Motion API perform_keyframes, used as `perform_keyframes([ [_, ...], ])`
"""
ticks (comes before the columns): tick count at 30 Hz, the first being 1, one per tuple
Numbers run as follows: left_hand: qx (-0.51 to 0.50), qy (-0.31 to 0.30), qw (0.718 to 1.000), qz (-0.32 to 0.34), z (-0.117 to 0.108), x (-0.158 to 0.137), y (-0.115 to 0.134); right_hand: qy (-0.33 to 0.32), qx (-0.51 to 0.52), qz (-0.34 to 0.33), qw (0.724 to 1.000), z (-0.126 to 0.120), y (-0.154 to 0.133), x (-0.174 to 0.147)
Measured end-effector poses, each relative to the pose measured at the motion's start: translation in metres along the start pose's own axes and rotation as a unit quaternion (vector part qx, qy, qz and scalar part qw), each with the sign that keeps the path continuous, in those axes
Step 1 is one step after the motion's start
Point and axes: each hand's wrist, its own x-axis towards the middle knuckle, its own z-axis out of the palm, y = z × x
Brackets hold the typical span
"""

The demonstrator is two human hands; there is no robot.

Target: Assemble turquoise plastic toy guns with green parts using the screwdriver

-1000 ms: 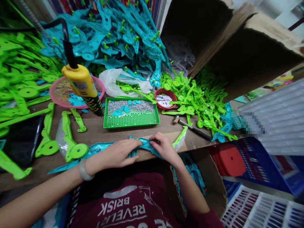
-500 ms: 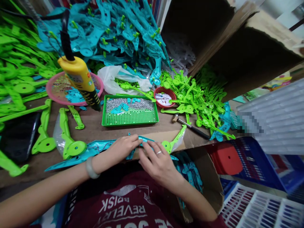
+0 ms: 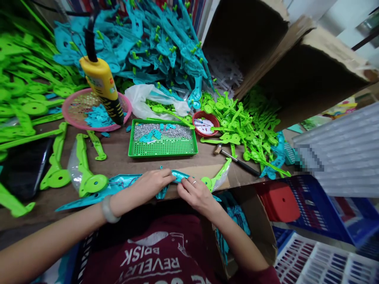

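Observation:
A long blue plastic piece (image 3: pixel 124 181) with thin wires along it lies at the table's front edge, green wing-like parts at its two ends. My left hand (image 3: pixel 155 182) rests over its middle, fingers bent and pressed together on it. Just to the right, my right hand (image 3: pixel 194 192) pinches the same piece with thumb and fingers; what lies under the fingertips is hidden. A clear film wraps part of the left green part (image 3: pixel 93 183) and the right green part (image 3: pixel 217 177). Beyond my hands stands a green basket tray (image 3: pixel 162 152) holding small metal screws and small blue pieces.
A yellow power screwdriver (image 3: pixel 102 85) hangs over a pink basket (image 3: pixel 66 112) at the left. A hammer (image 3: pixel 239 161) lies at the right by a heap of green parts (image 3: pixel 237 118). Blue parts (image 3: pixel 166 47) are piled behind. A cardboard box (image 3: pixel 260 221) stands below the table edge.
My right hand has drawn slightly right and back from my left hand, baring more of the blue piece between them. My left hand has shifted slightly left. The view has tilted a little.

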Motion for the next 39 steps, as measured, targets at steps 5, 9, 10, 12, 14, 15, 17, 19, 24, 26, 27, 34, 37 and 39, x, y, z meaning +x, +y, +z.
perform_keyframes([
  [5, 0.004, -0.007, 1.000, -0.020, -0.003, 0.003, 0.004, -0.012, -0.044, -0.034, 0.998, -0.001, 0.009, 0.000],
  [9, 0.005, -0.015, 1.000, -0.026, -0.004, 0.006, 0.008, 0.015, -0.058, -0.054, 0.997, 0.000, 0.013, -0.002],
  [10, 0.007, -0.015, 0.999, -0.028, -0.004, 0.007, 0.008, 0.012, -0.056, -0.063, 0.996, 0.000, 0.014, -0.002],
  [12, 0.009, -0.017, 0.999, -0.030, -0.003, 0.007, 0.008, -0.015, -0.044, -0.065, 0.997, -0.001, 0.015, -0.001],
  [14, 0.008, -0.018, 0.999, -0.031, -0.002, 0.007, 0.008, -0.065, -0.013, -0.037, 0.997, -0.002, 0.017, 0.000],
  [15, 0.008, -0.019, 0.999, -0.032, -0.002, 0.007, 0.007, -0.091, 0.007, -0.016, 0.996, -0.002, 0.017, 0.000],
  [17, 0.003, -0.019, 0.999, -0.033, -0.001, 0.006, 0.006, -0.134, 0.047, 0.033, 0.989, -0.002, 0.018, 0.001],
  [19, -0.010, -0.012, 0.999, -0.030, -0.001, 0.004, 0.005, -0.153, 0.088, 0.092, 0.980, -0.002, 0.019, 0.002],
  [24, -0.058, 0.021, 0.998, 0.000, 0.001, -0.003, 0.002, -0.149, 0.292, 0.156, 0.932, -0.006, 0.026, 0.010],
  [26, -0.067, 0.027, 0.997, -0.007, 0.002, -0.003, 0.002, -0.158, 0.356, 0.139, 0.910, -0.009, 0.030, 0.013],
  [27, -0.071, 0.029, 0.997, -0.014, 0.003, -0.002, 0.002, -0.162, 0.378, 0.128, 0.902, -0.010, 0.032, 0.014],
  [34, -0.096, 0.026, 0.994, -0.048, 0.002, 0.006, 0.002, -0.085, 0.288, 0.034, 0.953, 0.004, 0.031, 0.009],
  [37, -0.098, 0.024, 0.994, -0.038, 0.001, 0.007, 0.001, -0.072, 0.183, 0.009, 0.980, 0.010, 0.027, 0.005],
  [39, -0.091, 0.022, 0.995, -0.027, 0.001, 0.006, 0.002, -0.074, 0.149, 0.022, 0.986, 0.011, 0.025, 0.005],
])
